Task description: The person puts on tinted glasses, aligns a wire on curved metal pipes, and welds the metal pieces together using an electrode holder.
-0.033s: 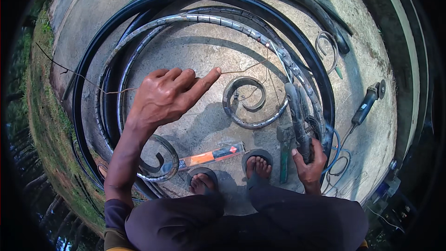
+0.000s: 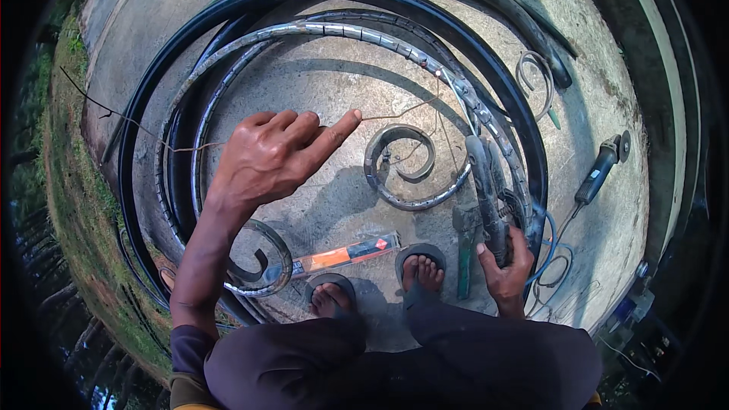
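My left hand (image 2: 277, 153) is closed around a thin, bent brown wire (image 2: 399, 115), its forefinger stretched along it. One end of the wire runs out to the left; the other reaches right to the scrolled metal. In my right hand (image 2: 507, 269) is a dark welding electrode holder (image 2: 484, 190), with a thin pale electrode (image 2: 458, 99) clamped in its jaws. The electrode's tip meets or comes very near a curved, notched metal strip (image 2: 357, 33), close to a small reddish spot. Inside the ring, a tight metal scroll (image 2: 399, 203) lies on the concrete.
Large black metal rings (image 2: 541, 159) surround the work. An angle grinder (image 2: 600, 171) lies at the right, with blue cable (image 2: 558, 243) nearby. A green-handled hammer (image 2: 465, 258) and an orange electrode packet (image 2: 334, 257) lie by my feet. Grass (image 2: 76, 258) borders the concrete at left.
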Available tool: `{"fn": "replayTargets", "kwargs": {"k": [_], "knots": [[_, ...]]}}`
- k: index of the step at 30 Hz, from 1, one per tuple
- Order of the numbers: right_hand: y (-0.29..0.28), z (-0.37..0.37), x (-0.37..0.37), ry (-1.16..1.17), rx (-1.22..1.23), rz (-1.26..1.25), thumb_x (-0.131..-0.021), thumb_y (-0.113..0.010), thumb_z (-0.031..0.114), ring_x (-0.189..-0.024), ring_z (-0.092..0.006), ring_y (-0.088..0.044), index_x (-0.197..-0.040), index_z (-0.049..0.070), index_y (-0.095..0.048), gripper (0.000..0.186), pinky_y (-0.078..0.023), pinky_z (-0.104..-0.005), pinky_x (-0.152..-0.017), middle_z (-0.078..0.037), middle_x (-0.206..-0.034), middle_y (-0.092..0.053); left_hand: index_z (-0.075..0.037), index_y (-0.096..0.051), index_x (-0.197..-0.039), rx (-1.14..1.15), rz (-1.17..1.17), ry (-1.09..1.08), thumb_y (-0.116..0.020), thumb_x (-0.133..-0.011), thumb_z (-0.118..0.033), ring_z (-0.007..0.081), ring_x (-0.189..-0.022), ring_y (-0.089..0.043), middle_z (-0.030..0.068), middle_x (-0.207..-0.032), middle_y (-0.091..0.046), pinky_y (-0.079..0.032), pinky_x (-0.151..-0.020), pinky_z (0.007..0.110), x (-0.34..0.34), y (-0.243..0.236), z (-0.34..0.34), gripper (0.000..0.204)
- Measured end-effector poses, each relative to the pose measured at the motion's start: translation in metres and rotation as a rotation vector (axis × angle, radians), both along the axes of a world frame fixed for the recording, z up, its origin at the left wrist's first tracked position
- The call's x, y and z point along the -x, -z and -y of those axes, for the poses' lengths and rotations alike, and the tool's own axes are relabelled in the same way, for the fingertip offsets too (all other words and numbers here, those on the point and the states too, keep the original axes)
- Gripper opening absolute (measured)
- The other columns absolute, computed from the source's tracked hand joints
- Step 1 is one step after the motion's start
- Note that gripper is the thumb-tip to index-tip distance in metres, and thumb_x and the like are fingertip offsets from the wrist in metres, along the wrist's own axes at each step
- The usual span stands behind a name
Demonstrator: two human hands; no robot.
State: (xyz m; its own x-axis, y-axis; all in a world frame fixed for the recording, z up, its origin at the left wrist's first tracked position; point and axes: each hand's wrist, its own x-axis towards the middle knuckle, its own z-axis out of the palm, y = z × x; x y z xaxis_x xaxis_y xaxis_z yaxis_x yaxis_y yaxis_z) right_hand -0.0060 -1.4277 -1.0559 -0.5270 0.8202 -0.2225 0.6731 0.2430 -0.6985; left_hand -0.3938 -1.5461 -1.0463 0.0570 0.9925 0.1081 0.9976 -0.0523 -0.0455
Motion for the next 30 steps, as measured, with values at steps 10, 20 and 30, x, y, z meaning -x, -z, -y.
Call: {"fn": "replayTargets", "kwargs": {"k": [10,20,30], "knots": [[-0.003,0.001,-0.001,0.014,0.044,0.024,-0.079,-0.077,0.008,-0.082,-0.0243,-0.07,-0.115,-0.008,-0.059,0.043,-0.055,-0.0346,-0.074,-0.02,-0.092,-0.069,-0.025,-0.051,-0.145,0.0,0.04,-0.038,-0.062,-0.086,-0.013,0.0114,-0.068,-0.061,-0.0019,-0.075,-0.055,-0.051,-0.059,0.029,0.001,0.009,0.002,0.061],[0.0,0.0,0.001,0.022,0.074,0.035,-0.079,-0.076,0.009,-0.082,-0.0248,-0.071,-0.115,-0.008,-0.058,0.044,-0.055,-0.0346,-0.073,-0.021,-0.092,-0.069,-0.022,-0.054,-0.143,-0.073,0.088,-0.005,-0.066,-0.079,-0.007,0.0133,-0.066,-0.061,-0.0008,-0.075,-0.055,-0.051,-0.057,0.03,0.003,0.009,0.003,0.067],[-0.001,-0.004,0.029,-0.021,0.031,-0.051,-0.078,-0.077,0.01,-0.078,-0.0233,-0.069,-0.117,-0.007,-0.058,0.046,-0.054,-0.0338,-0.07,-0.018,-0.088,-0.069,-0.018,-0.065,-0.131,-0.108,0.062,-0.164,-0.067,-0.075,-0.004,0.0138,-0.059,-0.056,0.0002,-0.069,-0.053,-0.049,-0.055,0.031,0.019,0.0,0.021,0.058]]}}
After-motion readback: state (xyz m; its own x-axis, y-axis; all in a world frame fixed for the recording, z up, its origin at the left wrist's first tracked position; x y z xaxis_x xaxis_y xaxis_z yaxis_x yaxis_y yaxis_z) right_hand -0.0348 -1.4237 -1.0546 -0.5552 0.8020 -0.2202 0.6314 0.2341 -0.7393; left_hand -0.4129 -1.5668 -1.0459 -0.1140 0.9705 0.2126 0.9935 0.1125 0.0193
